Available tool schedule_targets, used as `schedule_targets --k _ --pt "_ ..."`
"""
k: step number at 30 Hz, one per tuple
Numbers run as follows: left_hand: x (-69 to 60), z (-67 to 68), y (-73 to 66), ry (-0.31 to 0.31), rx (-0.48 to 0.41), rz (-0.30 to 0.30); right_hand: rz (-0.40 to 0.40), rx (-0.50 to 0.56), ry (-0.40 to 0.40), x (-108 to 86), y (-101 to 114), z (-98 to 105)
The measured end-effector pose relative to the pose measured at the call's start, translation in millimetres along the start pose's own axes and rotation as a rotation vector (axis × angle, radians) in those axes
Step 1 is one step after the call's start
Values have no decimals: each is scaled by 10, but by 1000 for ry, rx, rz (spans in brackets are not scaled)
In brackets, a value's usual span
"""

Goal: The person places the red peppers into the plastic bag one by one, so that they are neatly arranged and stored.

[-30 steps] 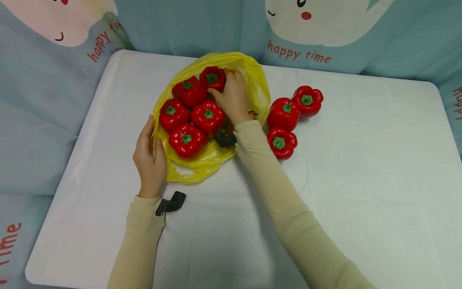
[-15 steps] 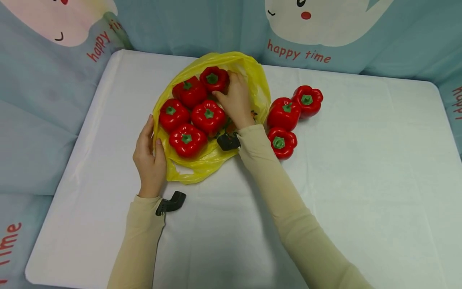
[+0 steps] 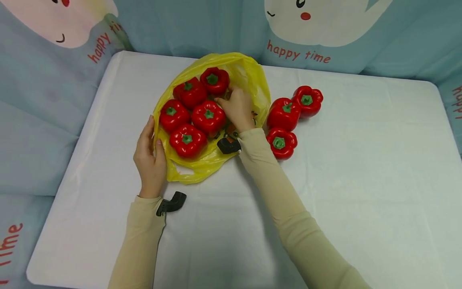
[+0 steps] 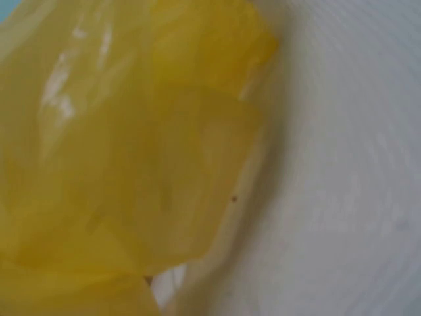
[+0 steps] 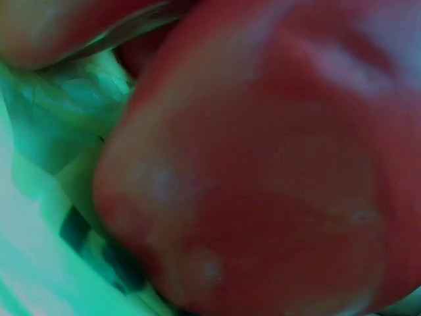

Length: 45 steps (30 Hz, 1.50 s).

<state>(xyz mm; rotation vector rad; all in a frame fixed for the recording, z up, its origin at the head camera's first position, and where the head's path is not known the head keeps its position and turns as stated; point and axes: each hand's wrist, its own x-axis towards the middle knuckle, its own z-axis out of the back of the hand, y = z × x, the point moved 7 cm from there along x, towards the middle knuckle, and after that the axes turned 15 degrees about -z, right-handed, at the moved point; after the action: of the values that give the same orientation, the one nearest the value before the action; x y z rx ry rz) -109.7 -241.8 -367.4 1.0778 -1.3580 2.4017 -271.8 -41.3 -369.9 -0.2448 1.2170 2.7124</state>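
Head view: five red peppers (image 3: 208, 117) are gathered in a yellow bag (image 3: 259, 82) on a white-covered desk (image 3: 361, 180), three loose peppers (image 3: 284, 115) beside it. The bag's left side is touched by the left hand (image 3: 150, 162), grip apart; whether anything is clamped by the right hand's (image 3: 238, 107) grip, inside near the peppers, cannot be told. The bag is best braced lightly, the peppers handled one by one.

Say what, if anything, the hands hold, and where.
The left hand holds the yellow bag by its left edge; whether the right hand grips anything cannot be told.
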Motion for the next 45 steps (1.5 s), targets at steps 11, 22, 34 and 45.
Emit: schedule_targets --k 11,22,34,45 --pt "19 -36 -20 -4 -5 15 -37 -2 74 53 -44 -40" --pt "1 -1 14 -14 1 29 86 185 151 -418 67 285" --pt "-21 38 26 -30 -10 23 270 288 73 -968 -189 806" --pt "40 -12 -109 -17 -21 28 371 256 -55 -1185 -696 1238"
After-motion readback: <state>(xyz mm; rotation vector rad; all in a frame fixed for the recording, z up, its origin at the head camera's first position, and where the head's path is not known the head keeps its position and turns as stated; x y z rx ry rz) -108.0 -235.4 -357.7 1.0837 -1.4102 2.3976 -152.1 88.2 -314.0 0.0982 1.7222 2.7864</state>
